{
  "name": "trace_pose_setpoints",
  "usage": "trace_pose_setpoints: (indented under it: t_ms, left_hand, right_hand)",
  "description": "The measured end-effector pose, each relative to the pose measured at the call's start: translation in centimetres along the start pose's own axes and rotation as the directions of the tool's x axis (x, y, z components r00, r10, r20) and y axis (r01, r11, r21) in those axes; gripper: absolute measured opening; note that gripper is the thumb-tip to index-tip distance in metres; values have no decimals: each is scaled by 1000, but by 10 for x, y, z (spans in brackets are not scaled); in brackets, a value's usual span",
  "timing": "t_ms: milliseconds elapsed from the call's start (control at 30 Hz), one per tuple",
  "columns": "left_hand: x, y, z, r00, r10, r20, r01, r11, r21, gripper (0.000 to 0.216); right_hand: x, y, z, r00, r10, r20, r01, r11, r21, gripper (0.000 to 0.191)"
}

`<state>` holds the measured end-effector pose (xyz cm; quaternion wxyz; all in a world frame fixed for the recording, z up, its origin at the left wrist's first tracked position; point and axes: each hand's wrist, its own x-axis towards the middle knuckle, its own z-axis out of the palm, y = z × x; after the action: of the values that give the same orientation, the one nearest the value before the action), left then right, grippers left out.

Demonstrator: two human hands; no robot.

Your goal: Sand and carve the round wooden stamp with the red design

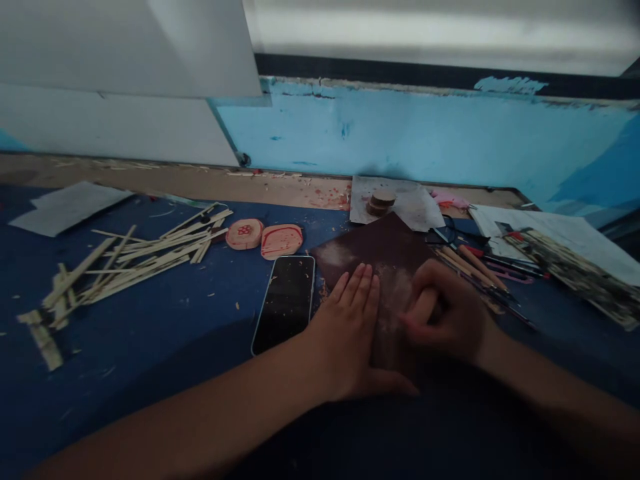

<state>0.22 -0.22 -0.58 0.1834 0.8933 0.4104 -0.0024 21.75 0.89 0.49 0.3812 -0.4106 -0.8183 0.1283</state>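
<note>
A dark brown sheet of sandpaper (385, 250) lies on the blue table top, dusted with pale powder in the middle. My left hand (350, 333) lies flat on its left part, fingers stretched out and together, pressing it down. My right hand (447, 310) is closed over the sheet's right part, fingers curled round a small pale piece that I cannot make out, held against the paper.
A black phone (286, 301) lies left of the sandpaper. Two pale wooden discs with red marks (265, 237) sit behind it. Several wood splints (130, 257) are scattered at the left. Carving tools and pencils (475, 267), papers (565, 243) and a small stack of discs (381, 201) lie behind and right.
</note>
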Motion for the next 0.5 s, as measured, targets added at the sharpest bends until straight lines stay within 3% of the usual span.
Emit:
trace_pose_setpoints:
  t_ms: [100, 200, 233, 367, 433, 500]
  left_hand:
    - [-1, 0, 0, 1000, -5, -14, 5, 1000, 9, 143]
    - [-1, 0, -1, 1000, 22, 5, -22, 999, 24, 137]
    - [-1, 0, -1, 1000, 23, 6, -23, 1000, 21, 137]
    - [-2, 1, -3, 1000, 2, -11, -2, 1000, 3, 144]
    - [-2, 1, -3, 1000, 2, -5, -2, 1000, -1, 142]
    - [-2, 0, -2, 1000, 1, -7, -1, 1000, -5, 141]
  right_hand:
    - [-1, -5, 2, 996, 37, -76, -40, 998, -45, 31]
    - [-2, -12, 6, 988, 38, 147, -59, 989, 136, 36]
    - [-2, -10, 7, 988, 39, 146, -63, 985, 163, 35]
    - [5, 12, 4, 965, 252, -78, -251, 968, 10, 33]
    - [9, 23, 0, 938, 330, -105, -333, 943, -6, 32]
    - [11, 28, -3, 946, 308, -99, -312, 950, -27, 27]
